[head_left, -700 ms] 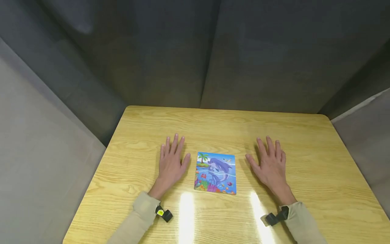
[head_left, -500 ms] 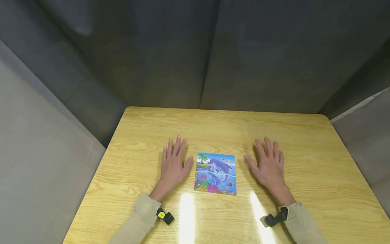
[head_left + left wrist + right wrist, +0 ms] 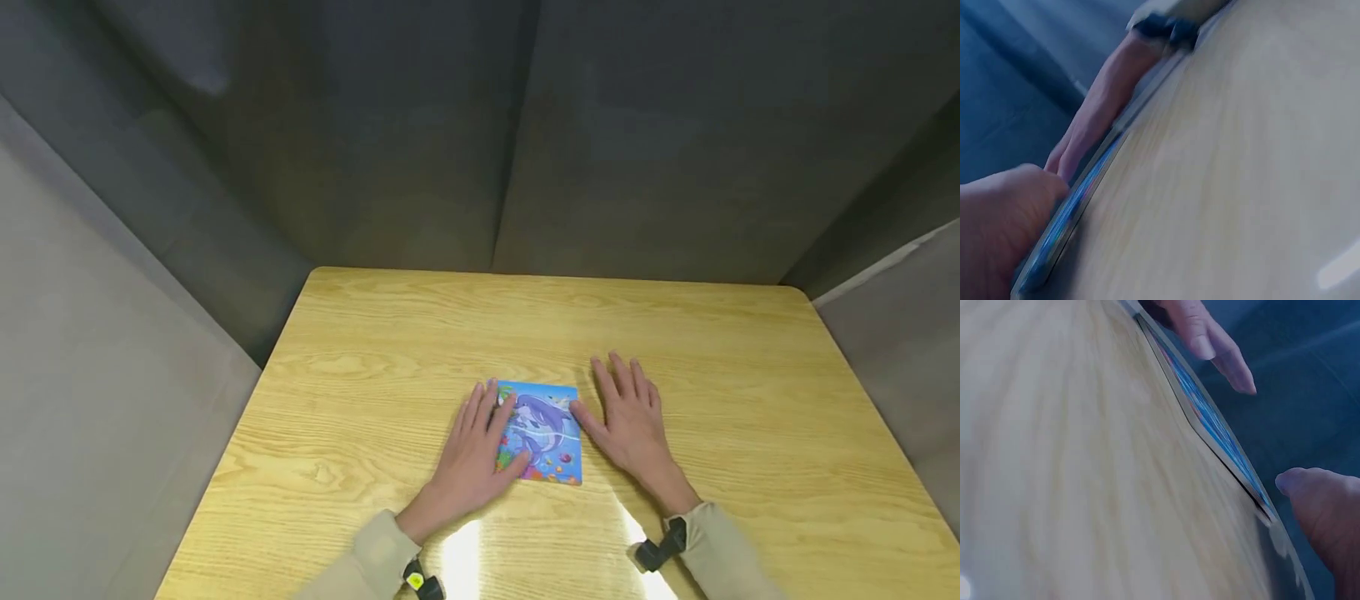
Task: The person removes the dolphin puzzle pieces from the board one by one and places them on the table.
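A square jigsaw puzzle (image 3: 540,433) with a dolphin, a palm tree and sea creatures printed on it lies flat on the wooden table. My left hand (image 3: 476,454) stretches over its left side with fingers extended, covering the palm tree and part of the coral. On the other side my right hand (image 3: 630,417) has its fingers spread, its thumb tip right at the puzzle's right edge. The left wrist view shows the left hand (image 3: 1007,219) close over the thin puzzle board (image 3: 1079,203). In the right wrist view, the right thumb (image 3: 1313,487) appears beside the board's corner.
The wooden table (image 3: 337,333) reaches back to a dark grey curtain (image 3: 420,150). Lighter grey panels stand on the left (image 3: 97,375) and right. A black strap with a small camera (image 3: 660,546) sits on each wrist.
Both hands have moved inward toward the puzzle. The left hand has shifted right and now overlaps the puzzle's left side; the right hand has come left to its right edge.
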`<act>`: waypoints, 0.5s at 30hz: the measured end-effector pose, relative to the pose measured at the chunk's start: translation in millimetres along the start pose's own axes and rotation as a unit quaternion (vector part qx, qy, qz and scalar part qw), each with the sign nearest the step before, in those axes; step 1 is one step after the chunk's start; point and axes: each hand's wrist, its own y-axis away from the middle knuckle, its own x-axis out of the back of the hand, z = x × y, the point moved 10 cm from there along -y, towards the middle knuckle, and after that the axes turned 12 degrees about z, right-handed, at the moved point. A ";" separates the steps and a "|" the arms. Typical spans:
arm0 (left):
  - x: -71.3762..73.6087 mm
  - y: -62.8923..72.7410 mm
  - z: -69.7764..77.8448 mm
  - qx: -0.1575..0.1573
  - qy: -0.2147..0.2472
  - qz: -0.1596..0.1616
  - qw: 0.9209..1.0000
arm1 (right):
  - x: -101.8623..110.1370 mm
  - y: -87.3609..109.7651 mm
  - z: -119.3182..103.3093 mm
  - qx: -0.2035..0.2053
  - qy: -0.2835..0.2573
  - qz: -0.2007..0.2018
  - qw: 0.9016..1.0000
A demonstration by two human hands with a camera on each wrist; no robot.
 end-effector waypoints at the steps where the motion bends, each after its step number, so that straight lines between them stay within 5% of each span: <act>1: -2.0 1.8 8.9 -0.021 0.001 -0.005 1.000 | -1.8 0.5 -1.9 0.003 -0.001 -0.002 1.000; 7: -20.3 9.5 47.0 -0.130 0.008 -0.050 0.990 | -4.8 -3.7 -11.3 0.012 -0.001 -0.003 1.000; 15: -34.4 16.2 50.2 -0.157 -0.039 -0.074 0.984 | -5.7 -9.4 -31.5 0.036 -0.048 -0.005 0.998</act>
